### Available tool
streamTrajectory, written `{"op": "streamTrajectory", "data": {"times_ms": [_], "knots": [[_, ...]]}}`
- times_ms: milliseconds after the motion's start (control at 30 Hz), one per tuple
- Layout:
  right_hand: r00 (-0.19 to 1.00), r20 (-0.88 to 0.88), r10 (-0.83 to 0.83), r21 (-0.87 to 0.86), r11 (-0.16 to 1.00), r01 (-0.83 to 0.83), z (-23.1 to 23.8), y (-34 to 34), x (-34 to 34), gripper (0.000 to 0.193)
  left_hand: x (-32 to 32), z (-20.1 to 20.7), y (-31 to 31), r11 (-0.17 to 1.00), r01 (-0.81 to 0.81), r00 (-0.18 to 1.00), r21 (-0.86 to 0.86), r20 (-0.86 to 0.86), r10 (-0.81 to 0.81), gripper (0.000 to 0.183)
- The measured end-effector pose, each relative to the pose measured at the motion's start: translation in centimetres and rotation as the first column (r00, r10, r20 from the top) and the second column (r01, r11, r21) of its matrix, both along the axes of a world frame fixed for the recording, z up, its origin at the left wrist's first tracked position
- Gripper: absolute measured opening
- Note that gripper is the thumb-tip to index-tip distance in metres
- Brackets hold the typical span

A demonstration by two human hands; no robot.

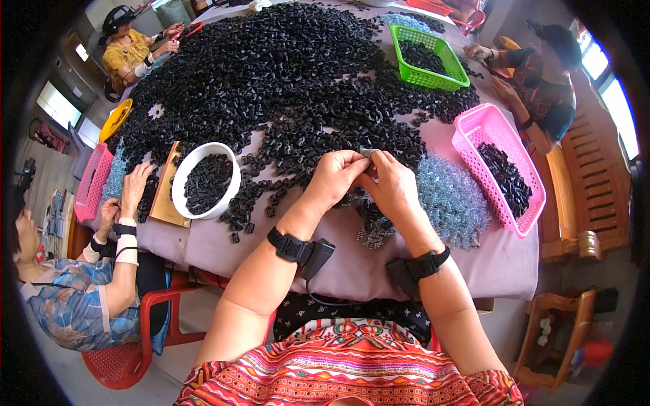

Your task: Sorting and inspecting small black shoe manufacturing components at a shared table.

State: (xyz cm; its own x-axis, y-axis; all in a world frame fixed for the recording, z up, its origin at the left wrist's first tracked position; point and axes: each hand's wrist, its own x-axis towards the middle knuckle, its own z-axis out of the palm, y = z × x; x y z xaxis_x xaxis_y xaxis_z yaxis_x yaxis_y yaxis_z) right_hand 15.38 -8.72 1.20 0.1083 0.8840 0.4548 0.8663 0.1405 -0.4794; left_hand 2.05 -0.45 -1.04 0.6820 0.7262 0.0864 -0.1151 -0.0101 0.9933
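My left hand (333, 177) and my right hand (394, 184) meet over the near side of the table, fingertips pinched together. Between them is a small translucent grey-blue plastic piece (367, 152), mostly covered by the fingers. Beside my right hand lies a heap of clear bluish plastic pieces (455, 199), and a few more are scattered below the hands. A huge mound of small black plastic pieces (264, 68) spreads from just beyond my hands to the far side of the table.
A white bowl (233, 183) of black pieces stands at left, by a wooden board (166, 196). A pink basket (466, 135) is at right, a green basket (399, 64) farther back. Co-workers sit at left (74, 291), far left (125, 51) and right (552, 88) around the cloth-covered table (325, 271).
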Motion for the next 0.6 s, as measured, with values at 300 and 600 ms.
{"op": "streamTrajectory", "data": {"times_ms": [300,600], "knots": [[0.998,0.069,0.013,0.038,0.999,-0.016,0.1,0.0,0.1,0.029,-0.4,1.2,-0.3,0.978,0.093,0.994,-0.189,-0.035,-0.102,0.026],[0.999,-0.035,-0.024,0.037,0.999,0.025,0.3,0.0,-0.2,0.029,-0.2,0.9,-0.2,0.983,0.019,0.998,0.18,-0.07,-0.006,0.025]]}}
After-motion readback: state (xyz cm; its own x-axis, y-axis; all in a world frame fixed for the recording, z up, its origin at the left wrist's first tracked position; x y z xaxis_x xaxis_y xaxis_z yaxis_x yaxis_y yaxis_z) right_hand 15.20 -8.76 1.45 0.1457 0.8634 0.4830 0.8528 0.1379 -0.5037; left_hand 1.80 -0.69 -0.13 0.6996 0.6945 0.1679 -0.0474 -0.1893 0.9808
